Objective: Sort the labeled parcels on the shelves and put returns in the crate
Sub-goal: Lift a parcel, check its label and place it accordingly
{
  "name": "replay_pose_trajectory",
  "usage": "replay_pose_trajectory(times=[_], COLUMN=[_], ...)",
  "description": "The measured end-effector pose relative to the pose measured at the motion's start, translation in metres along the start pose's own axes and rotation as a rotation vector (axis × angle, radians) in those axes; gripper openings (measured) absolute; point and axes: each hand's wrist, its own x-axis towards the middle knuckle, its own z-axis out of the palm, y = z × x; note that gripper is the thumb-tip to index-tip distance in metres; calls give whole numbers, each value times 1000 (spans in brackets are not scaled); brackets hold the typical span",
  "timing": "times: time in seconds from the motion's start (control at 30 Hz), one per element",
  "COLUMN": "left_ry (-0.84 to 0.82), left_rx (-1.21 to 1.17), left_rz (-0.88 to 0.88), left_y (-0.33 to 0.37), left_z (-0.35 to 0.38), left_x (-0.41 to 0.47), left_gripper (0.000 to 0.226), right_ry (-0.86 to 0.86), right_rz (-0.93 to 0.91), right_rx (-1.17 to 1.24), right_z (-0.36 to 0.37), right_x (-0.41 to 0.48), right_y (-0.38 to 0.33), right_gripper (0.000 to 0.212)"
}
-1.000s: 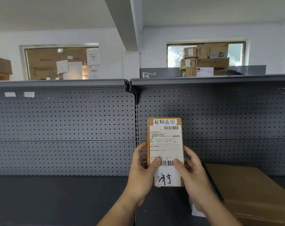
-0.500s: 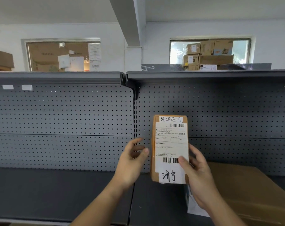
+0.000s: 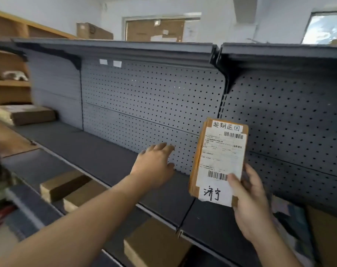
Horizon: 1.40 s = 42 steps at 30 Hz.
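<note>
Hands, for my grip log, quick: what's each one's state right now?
Left hand: open, holding nothing.
Right hand: holding the labeled parcel.

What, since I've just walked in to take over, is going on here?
A person is sorting parcels at pegboard shelving. The right hand holds a small labeled parcel upright by its lower edge; the left hand hovers open above the shelf. Cardboard boxes lie one level lower. No crate is in view.
</note>
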Motion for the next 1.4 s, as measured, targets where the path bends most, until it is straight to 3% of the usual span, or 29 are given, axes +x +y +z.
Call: replay_pose_trajectory(times=[0.4,0.5,0.67,1.0,1.2,1.4], left_ry=[153,204,290,266,280,278], left_rx=[272,337,392,432,421,428], left_rz=[-563,-682,-825,-974,-1009,-1044], left_y=[-204,-260,-347,-500,-587,-685], left_z=[-102,-136,-189,-243,-246,-254], left_x=[-135,-174,-221,-252,-224,-174], left_gripper=[56,48,55,53,42,46], right_ry=[-619,-733,-890,-1040,-1073,-1108], right_rz=[162,190,221,360,392,415], right_rx=[120,176,259,315,324,368], right_z=[259,336,456,630,727,830], right_x=[-36,-63,-105,-142,-124,-78], right_y=[78,91,108,163,212,258], right_gripper=[48,49,45,52,44,44])
